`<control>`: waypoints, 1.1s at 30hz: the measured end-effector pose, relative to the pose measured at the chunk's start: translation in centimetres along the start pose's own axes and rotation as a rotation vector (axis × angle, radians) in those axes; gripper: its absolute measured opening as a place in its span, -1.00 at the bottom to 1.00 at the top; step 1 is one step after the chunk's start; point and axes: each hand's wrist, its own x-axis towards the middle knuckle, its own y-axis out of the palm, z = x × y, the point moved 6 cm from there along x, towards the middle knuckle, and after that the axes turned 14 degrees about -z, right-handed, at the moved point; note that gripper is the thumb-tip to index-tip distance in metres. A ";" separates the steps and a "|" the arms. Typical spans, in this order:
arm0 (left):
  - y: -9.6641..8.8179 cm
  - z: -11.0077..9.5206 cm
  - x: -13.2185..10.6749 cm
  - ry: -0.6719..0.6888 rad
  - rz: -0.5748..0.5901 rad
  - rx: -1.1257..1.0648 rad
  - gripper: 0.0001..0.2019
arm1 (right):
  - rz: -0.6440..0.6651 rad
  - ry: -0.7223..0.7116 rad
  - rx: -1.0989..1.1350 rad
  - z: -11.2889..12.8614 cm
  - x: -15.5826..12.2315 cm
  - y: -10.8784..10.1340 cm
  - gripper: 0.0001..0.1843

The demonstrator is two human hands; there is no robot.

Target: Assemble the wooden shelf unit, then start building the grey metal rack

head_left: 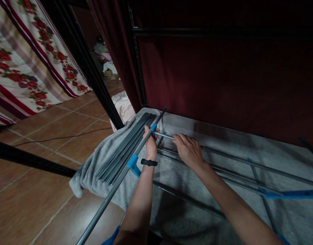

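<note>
My left hand (151,141), with a black band on its wrist, is closed around a long grey tube (115,189) at its blue plastic connector (153,128). A second blue connector (132,162) sits lower on the same tube. In my right hand (187,148) is a thinner grey rod (165,135), whose far end meets the upper connector. Whether the rod is seated inside it, I cannot tell. Beside my left hand, a bundle of several loose grey tubes (127,146) lies on a grey blanket (95,163).
More grey tubes (248,163) with blue fittings (291,194) extend to the right over the blanket. Black metal posts (95,78) stand at the left, and a dark red curtain (222,85) hangs behind. A black cable (64,137) crosses the tiled floor (44,170).
</note>
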 end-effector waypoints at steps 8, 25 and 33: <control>0.1 -0.1 -0.2 -0.005 -0.010 0.005 -0.43 | 0.030 -0.002 -0.005 0.0 0.0 0.0 -0.60; 0.3 0.1 -0.3 0.004 -0.012 -0.008 -0.46 | 0.122 -0.022 -0.009 -0.1 0.1 0.3 -0.58; 0.4 0.1 -0.3 0.021 0.002 0.015 -0.45 | 0.174 0.013 -0.006 -0.1 0.4 0.1 -0.60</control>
